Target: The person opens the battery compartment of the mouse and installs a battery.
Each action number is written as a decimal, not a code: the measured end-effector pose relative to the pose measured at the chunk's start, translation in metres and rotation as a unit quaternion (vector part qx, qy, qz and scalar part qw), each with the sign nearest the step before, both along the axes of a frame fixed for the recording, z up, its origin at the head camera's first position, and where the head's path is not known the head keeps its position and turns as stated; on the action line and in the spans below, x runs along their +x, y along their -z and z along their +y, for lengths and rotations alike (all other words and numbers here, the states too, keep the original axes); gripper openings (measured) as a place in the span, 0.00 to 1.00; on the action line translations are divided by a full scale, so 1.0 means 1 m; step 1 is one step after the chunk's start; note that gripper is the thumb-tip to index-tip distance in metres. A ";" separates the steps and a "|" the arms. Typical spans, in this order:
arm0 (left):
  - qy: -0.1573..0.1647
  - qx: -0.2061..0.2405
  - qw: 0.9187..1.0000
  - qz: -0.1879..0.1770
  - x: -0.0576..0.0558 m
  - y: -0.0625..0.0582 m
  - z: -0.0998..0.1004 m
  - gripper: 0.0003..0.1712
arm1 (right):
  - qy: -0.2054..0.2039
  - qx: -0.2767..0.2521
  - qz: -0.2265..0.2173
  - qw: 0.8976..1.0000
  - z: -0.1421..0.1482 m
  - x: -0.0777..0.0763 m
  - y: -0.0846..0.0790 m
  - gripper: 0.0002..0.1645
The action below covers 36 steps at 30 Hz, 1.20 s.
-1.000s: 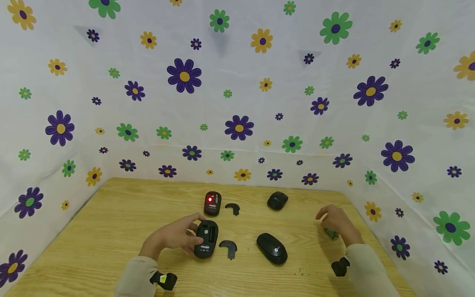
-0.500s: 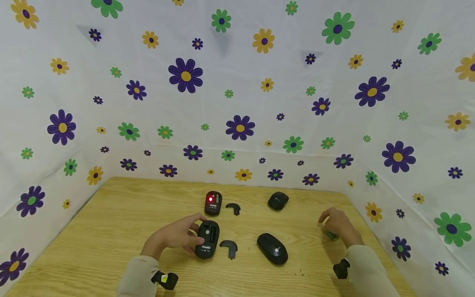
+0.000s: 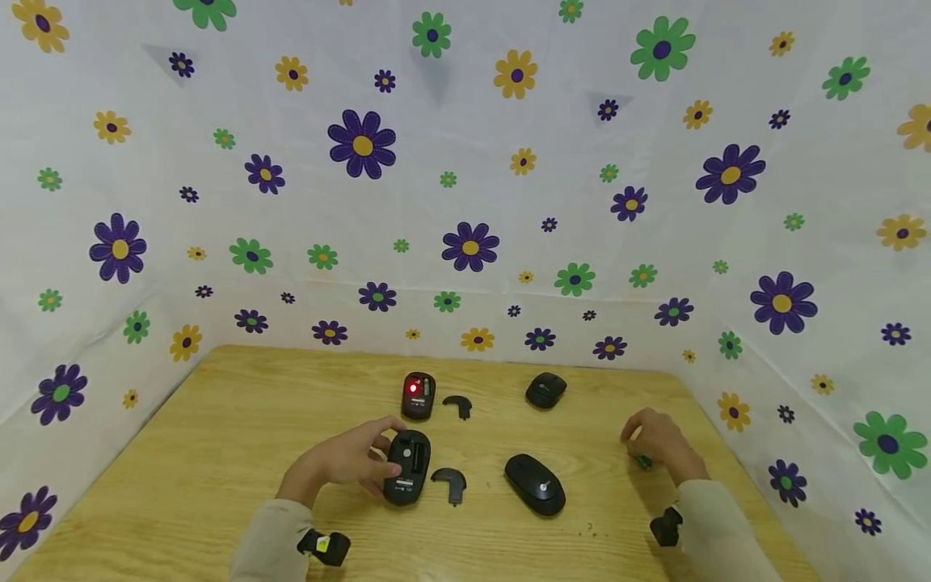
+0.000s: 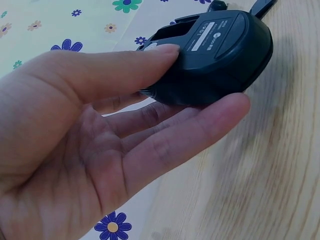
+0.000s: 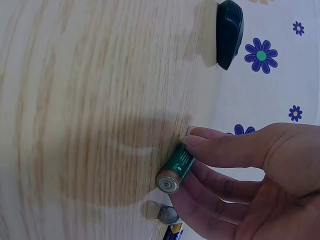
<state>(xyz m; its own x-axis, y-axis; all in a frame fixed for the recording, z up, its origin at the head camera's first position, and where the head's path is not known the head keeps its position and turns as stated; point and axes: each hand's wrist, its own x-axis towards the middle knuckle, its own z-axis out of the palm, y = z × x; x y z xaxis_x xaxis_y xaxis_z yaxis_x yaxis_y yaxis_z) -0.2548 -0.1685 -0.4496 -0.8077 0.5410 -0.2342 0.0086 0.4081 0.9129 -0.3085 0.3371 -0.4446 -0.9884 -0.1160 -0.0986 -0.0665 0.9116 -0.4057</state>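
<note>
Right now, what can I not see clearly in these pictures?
Right wrist: far end of green battery, hidden by right hand.
Right wrist: blue-yellow object, cut by bottom edge.
Left wrist: held mouse, partly covered by left hand.
Head: print on mouse label, too small.

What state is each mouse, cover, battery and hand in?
Near left mouse: underside up, uncovered
Far left mouse: underside up, uncovered, red light on
Near cover: detached
Far cover: detached
Near right mouse: top up
Far right mouse: top up
Left hand: gripping near left mouse
Right hand: pinching green battery
Green battery: pinched
Other batteries: partly hidden
</note>
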 end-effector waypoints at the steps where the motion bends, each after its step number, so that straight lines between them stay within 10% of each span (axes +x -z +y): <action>1: 0.000 0.001 1.000 0.000 0.000 0.000 0.000 0.32 | -0.003 0.006 0.003 1.000 -0.001 0.000 -0.001 0.12; 36: 0.001 0.000 1.000 0.000 0.002 -0.002 0.000 0.32 | -0.056 -0.080 0.026 0.995 -0.081 0.009 -0.034 0.10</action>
